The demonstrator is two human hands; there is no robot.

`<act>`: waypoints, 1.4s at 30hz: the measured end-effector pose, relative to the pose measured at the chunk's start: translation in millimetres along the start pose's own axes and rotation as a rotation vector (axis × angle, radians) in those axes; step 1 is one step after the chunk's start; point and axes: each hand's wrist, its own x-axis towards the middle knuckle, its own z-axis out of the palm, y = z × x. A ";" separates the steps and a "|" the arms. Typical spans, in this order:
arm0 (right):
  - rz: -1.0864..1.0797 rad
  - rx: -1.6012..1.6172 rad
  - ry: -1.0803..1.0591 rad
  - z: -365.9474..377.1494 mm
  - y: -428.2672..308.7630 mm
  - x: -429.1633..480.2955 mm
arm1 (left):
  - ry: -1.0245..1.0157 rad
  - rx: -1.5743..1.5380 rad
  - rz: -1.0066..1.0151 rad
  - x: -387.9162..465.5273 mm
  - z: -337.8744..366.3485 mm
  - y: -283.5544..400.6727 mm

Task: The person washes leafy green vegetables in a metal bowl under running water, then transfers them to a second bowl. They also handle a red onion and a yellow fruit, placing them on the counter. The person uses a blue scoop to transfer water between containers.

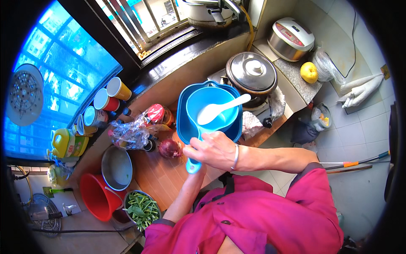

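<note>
My right hand (215, 149), with a silver bangle at the wrist, grips the handle of a light blue plastic water ladle (194, 119). A white soup spoon (211, 114) lies in the ladle's bowl, its handle over the rim. Beneath the ladle is a darker blue plastic basin (182, 127). My left hand (200, 174) is mostly hidden under the right hand and the ladle handle; what its fingers touch cannot be seen. A red onion (169, 148) sits on the wood-patterned counter (158, 177) just left of my hands.
A lidded pot (252, 71) stands on the stove beyond the basin. Jars and a crinkled plastic bag (131, 130) crowd the left. Nearer stand a metal bowl (116, 168), a red bucket (98, 197) and a bowl of cut greens (142, 208). A rice cooker (291, 38) is at the upper right.
</note>
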 end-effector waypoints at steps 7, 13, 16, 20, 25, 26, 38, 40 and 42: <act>-0.192 -0.081 -0.066 -84.6 1.9 -36.3 | 0.000 -0.515 -0.305 12.9 -18.0 34.2; 0.056 -0.271 -0.155 -163.0 29.8 -76.3 | 0.081 -0.500 -0.332 15.2 -30.7 35.3; 0.166 -0.303 -0.084 -178.4 62.3 -116.4 | 0.074 -0.507 -0.320 13.1 -37.4 32.4; 0.327 -0.419 -0.146 -181.1 122.0 -184.1 | 0.057 -0.489 -0.369 10.3 -47.3 36.2; 0.362 -0.383 -0.101 -151.2 204.8 -244.1 | 0.074 -0.557 -0.382 20.4 -54.0 48.0; 0.351 -0.363 -0.080 -142.2 221.3 -251.9 | 0.064 -0.578 -0.350 26.4 -54.4 51.9; 0.303 -0.390 -0.119 -83.1 337.6 -286.5 | 0.150 -0.653 -0.115 129.7 -55.8 91.5; 0.318 -0.396 -0.181 -89.7 341.7 -296.8 | 0.198 -0.629 -0.104 138.9 -61.3 91.7; 0.302 -0.424 -0.235 -98.9 345.3 -305.2 | 0.162 -0.634 -0.110 143.9 -66.4 90.5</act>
